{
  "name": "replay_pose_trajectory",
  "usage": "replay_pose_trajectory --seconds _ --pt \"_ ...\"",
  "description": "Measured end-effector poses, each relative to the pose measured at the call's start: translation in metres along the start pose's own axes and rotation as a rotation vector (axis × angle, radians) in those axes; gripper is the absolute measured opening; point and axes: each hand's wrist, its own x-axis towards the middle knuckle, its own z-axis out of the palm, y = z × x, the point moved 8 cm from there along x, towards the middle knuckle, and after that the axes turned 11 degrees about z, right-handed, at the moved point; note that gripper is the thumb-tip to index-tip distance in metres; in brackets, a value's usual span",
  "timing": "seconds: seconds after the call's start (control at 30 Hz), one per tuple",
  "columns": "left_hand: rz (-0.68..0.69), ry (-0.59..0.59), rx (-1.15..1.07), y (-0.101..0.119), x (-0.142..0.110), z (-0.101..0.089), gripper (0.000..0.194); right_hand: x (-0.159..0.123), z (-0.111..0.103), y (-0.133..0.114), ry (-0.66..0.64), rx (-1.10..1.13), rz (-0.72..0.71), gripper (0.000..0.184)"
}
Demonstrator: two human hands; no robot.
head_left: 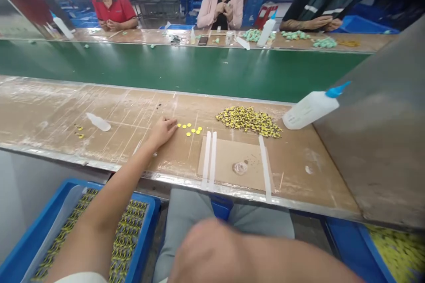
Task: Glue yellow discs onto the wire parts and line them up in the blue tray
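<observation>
In the head view, the left hand [162, 132] lies open on the tan table top [59, 115], fingers apart and gripping nothing, just beside a small cluster of yellow discs [189, 129] near the table's middle. They look thin, light and stiff, likely best lifted by the rim with a fingertip. Beyond them sits a heap of yellow-and-black pieces [248, 120]; a white squeeze bottle [310, 109] lies toward the right end, and a taped cardboard sheet [235, 163] sits at the front edge. The right hand [206, 252] is a blur over the lap, its grip impossible to tell. Below the front edge, a left blue tray [149, 221] holds similar pieces, a right blue tray [345, 247] loose yellow discs.
</observation>
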Motion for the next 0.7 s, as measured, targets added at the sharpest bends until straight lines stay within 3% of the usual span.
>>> replay_pose_trajectory --seconds 0.07,0.17,0.27,0.37,0.57,0.7 --pt "0.006 -0.009 -0.002 0.000 0.002 0.003 0.037 0.008 -0.042 0.051 0.074 -0.064 0.132 0.024" --pt "0.011 -0.007 -0.002 0.002 0.000 0.003 0.039 0.004 -0.125 0.149 0.307 -0.326 0.560 0.024" --pt "0.011 -0.005 -0.002 0.004 -0.001 0.004 0.038 -0.007 -0.183 0.214 0.385 -0.620 0.812 0.023" --pt "0.007 -0.014 -0.010 0.001 0.001 0.007 0.037 -0.005 -0.197 0.244 0.351 -0.726 0.871 0.024" --pt "-0.030 -0.033 -0.067 -0.008 0.006 0.010 0.035 0.013 -0.188 0.263 0.336 -0.809 0.952 0.037" --pt "-0.072 -0.050 -0.123 -0.008 0.006 0.009 0.031 0.013 -0.192 0.280 0.386 -0.718 0.990 0.031"
